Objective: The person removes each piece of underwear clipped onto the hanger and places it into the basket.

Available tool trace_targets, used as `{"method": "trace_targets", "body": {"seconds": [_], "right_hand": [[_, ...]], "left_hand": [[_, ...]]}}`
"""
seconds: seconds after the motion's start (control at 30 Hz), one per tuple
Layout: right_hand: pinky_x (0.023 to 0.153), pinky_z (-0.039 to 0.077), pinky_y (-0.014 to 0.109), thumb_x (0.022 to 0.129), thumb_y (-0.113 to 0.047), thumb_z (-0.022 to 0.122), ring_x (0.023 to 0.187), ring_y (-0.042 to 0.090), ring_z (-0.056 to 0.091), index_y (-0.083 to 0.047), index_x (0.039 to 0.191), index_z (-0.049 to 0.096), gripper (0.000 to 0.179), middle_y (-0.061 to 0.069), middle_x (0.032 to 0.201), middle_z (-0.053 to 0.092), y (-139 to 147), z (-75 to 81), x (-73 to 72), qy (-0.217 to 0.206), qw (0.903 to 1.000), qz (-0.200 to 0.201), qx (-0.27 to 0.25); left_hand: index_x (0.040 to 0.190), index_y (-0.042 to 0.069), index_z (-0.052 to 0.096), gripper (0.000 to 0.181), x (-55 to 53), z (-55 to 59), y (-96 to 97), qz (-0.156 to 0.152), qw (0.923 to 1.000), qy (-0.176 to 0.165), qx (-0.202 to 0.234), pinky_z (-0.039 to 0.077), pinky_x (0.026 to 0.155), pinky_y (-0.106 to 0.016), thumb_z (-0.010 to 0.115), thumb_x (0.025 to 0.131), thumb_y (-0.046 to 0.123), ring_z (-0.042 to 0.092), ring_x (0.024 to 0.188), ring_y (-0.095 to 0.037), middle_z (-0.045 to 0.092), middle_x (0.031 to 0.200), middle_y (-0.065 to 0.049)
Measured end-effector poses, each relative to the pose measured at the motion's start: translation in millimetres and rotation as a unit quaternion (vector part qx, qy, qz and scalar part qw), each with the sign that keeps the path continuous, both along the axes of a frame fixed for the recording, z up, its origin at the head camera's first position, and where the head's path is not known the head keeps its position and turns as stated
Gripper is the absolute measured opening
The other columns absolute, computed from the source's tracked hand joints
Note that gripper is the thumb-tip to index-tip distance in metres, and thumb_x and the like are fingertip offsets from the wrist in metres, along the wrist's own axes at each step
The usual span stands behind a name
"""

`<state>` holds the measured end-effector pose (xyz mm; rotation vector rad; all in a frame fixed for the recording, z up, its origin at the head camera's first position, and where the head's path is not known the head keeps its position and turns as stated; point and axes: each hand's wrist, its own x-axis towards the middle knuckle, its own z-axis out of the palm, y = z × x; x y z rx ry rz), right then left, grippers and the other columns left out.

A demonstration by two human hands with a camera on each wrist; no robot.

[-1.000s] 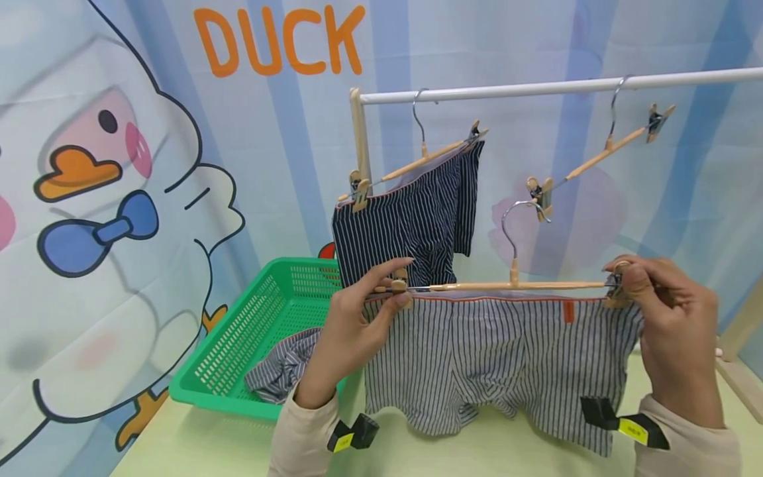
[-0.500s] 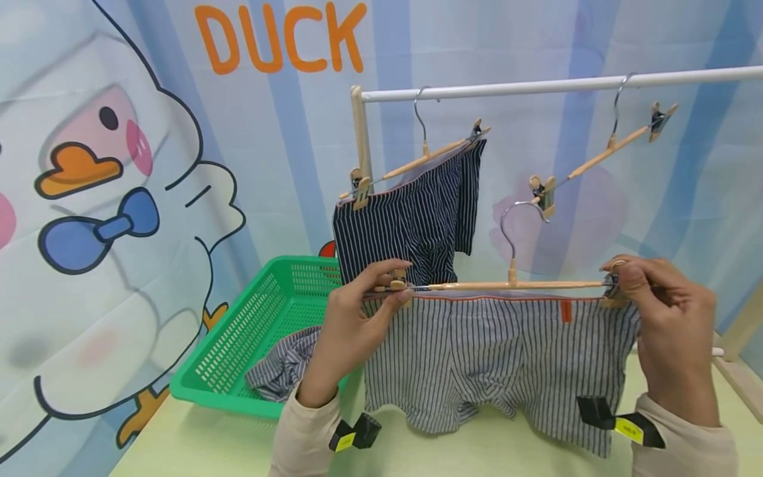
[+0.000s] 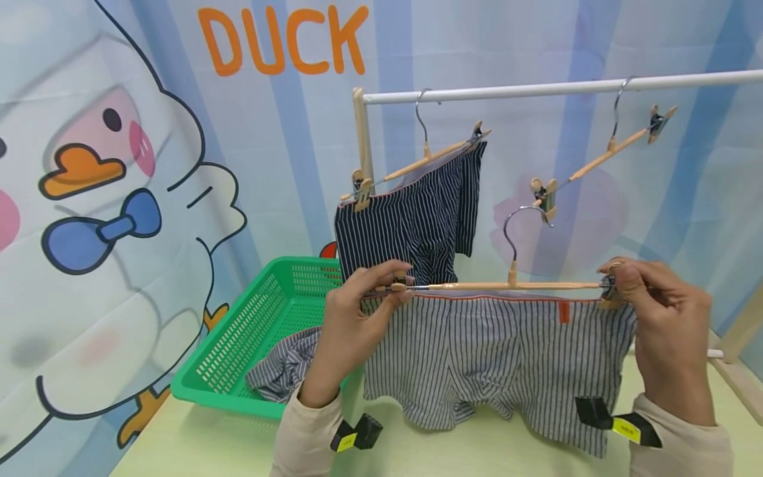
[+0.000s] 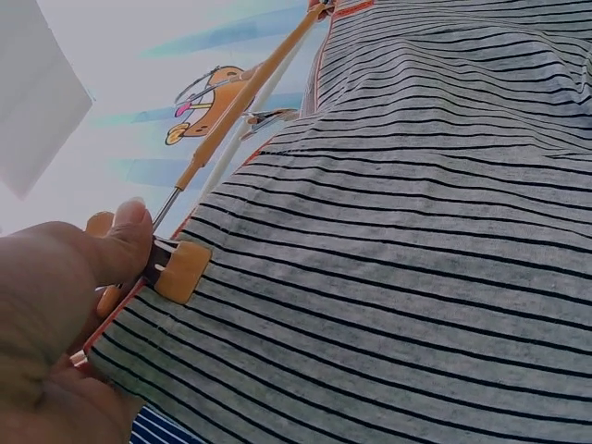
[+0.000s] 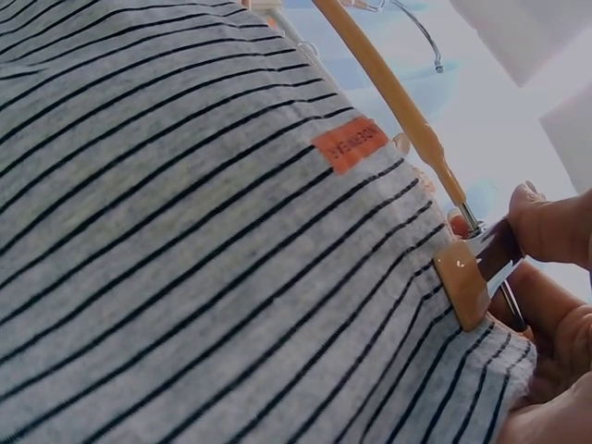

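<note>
Grey striped boxer shorts [image 3: 489,358] with an orange waistband edge and tag hang from a clip hanger [image 3: 471,286] held level in front of me. My left hand [image 3: 357,324] pinches the clip at the hanger's left end. At the other end my right hand [image 3: 670,324] pinches the right clip between thumb and fingers. The left wrist view shows the left clip [image 4: 183,270] biting the waistband. In the right wrist view the right clip [image 5: 462,287] also sits over the cloth's edge. The hanger's metal hook points up, apart from the rail.
Behind, a white rail [image 3: 507,89] carries a hanger with dark striped shorts [image 3: 411,218] and a bare clip hanger [image 3: 608,156]. A green basket [image 3: 208,401] at left holds a crumpled striped garment [image 3: 283,368]. All stands over a pale green table [image 3: 197,444].
Both hands keep their pinch on the clips. The right hand and the hanger's right end shift slightly left; the rest stays nearly the same.
</note>
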<state>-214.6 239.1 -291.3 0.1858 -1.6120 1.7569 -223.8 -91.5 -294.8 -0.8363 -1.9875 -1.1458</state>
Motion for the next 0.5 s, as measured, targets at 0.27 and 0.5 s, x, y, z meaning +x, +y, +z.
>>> {"method": "trace_targets", "body": {"seconds": [0.27, 0.5], "right_hand": [[0.079, 0.048, 0.018, 0.095, -0.005, 0.064, 0.097, 0.017, 0.057, 0.013, 0.103, 0.072, 0.022, 0.003, 0.091, 0.068, 0.6, 0.2, 0.3, -0.002, 0.9998, 0.009, -0.016], [0.074, 0.051, 0.016, 0.095, -0.005, 0.063, 0.092, 0.017, 0.057, 0.014, 0.103, 0.072, 0.022, 0.004, 0.089, 0.068, 1.0, 0.9, 1.5, 0.008, 0.9999, 0.006, -0.006]], "left_hand": [[0.121, 0.008, 0.071, 0.032, -1.2, 1.1, 0.3, 0.004, 0.9999, 0.016, 0.0, 0.059, 0.082, -0.03, 0.073, 0.089, 0.008, 0.068, 0.093, -0.018, 0.076, 0.098, -0.009], [0.121, 0.011, 0.071, 0.033, -0.8, -0.4, -0.8, 0.004, 0.9998, 0.022, 0.001, 0.058, 0.082, -0.029, 0.074, 0.089, 0.009, 0.067, 0.094, -0.017, 0.076, 0.098, -0.006]]}}
